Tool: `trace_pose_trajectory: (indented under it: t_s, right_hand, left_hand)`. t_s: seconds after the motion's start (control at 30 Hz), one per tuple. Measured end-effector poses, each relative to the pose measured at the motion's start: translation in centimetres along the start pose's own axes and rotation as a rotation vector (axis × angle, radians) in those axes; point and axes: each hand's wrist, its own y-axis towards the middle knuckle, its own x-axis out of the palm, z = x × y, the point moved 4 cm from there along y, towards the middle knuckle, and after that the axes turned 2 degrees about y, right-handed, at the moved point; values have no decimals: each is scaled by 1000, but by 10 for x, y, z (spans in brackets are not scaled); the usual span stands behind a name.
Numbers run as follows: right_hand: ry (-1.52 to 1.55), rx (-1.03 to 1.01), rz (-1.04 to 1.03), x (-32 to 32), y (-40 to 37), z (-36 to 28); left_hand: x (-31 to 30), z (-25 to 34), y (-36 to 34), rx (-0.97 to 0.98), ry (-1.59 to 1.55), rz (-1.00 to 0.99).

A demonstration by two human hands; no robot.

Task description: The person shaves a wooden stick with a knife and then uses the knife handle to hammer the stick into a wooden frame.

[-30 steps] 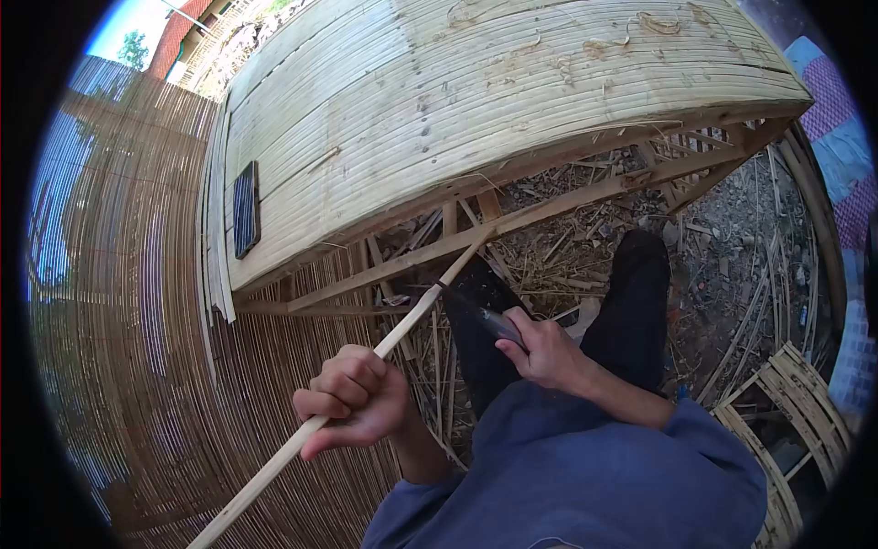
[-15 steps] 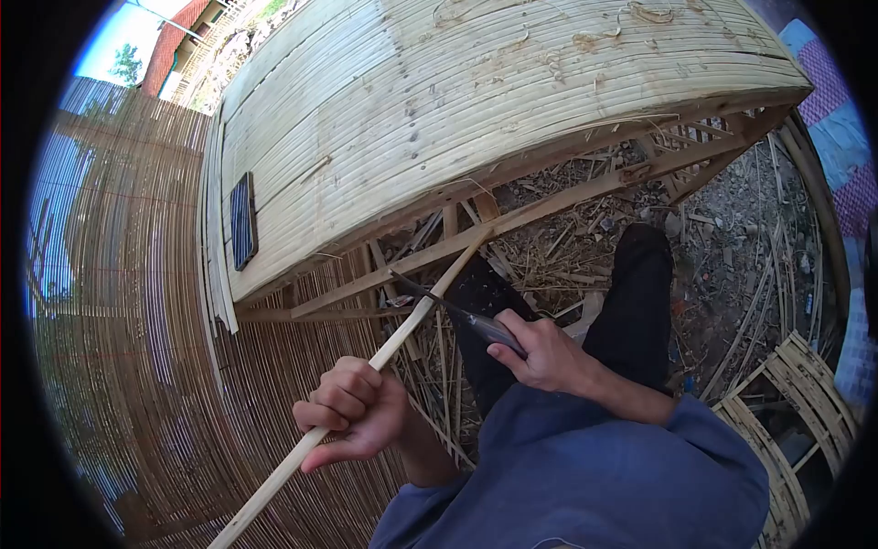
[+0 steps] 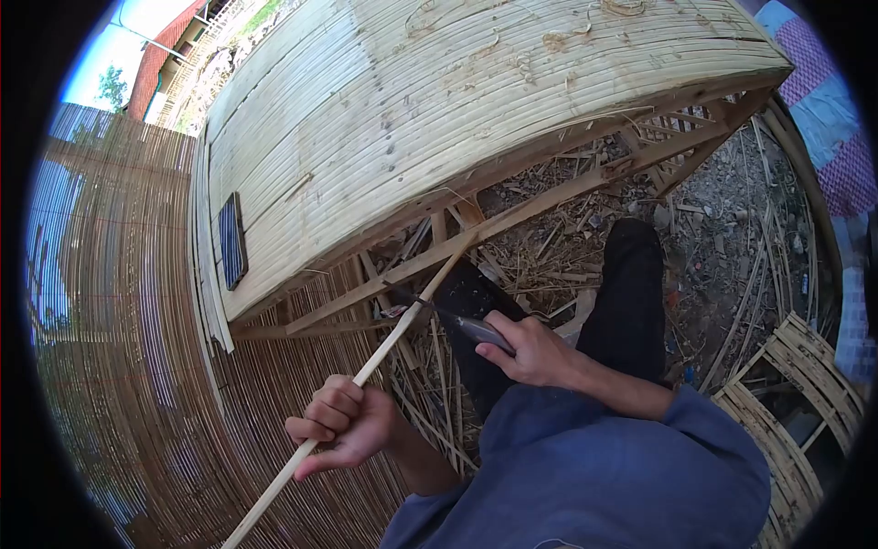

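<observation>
A long pale stick (image 3: pixel 391 337), bamboo or wood, slants from the lower left up to the wooden bar under the table's near edge. My left hand (image 3: pixel 340 426) is closed around its lower half, thumb along the underside. In my right hand (image 3: pixel 532 351) is a knife (image 3: pixel 476 328), gripped by its grey handle. The dark blade (image 3: pixel 416 298) crosses the stick near its upper end and appears to touch it. The stick's far tip seems to rest against the bar (image 3: pixel 512 220).
A slatted bamboo table (image 3: pixel 439 119) with curled shavings (image 3: pixel 567 37) stands ahead. A phone (image 3: pixel 232 241) lies at its left edge. A bamboo screen (image 3: pixel 137 302) hangs at left. Strips and debris (image 3: pixel 585 197) litter the ground. A slatted bamboo frame (image 3: pixel 805 366) is at lower right.
The view has shifted slightly, so the table and phone sit a little further left. My hands keep the same holds, and the blade still lies across nearly the same part of the stick.
</observation>
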Motion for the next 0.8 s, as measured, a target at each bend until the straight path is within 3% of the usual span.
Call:
trace_pose_trajectory:
  t_s: [0.17,0.3,0.4,0.53,0.63,0.73,0.77,0.8]
  right_hand:
    - [-89,-85,143,17,12,35]
    - [-188,-8,139,12,18,43]
    - [-177,71,103,20,13,22]
    - [-237,14,59,25,7,4]
    - [-243,-70,137,20,8,22]
    - [-245,-16,115,19,10,38]
    - [-271,6,99,19,7,39]
    - [-284,37,87,19,2,25]
  left_hand:
    - [-12,4,-3,-28,-10,-16]
    - [-47,9,-11,-39,83,251]
    - [-65,7,-9,-56,79,308]
    - [-62,9,-12,-64,25,274]
    - [-48,11,-16,-40,3,171]
    - [-48,12,-21,-27,52,199]
    - [-54,13,-23,-25,102,369]
    - [-58,16,-24,-38,123,383]
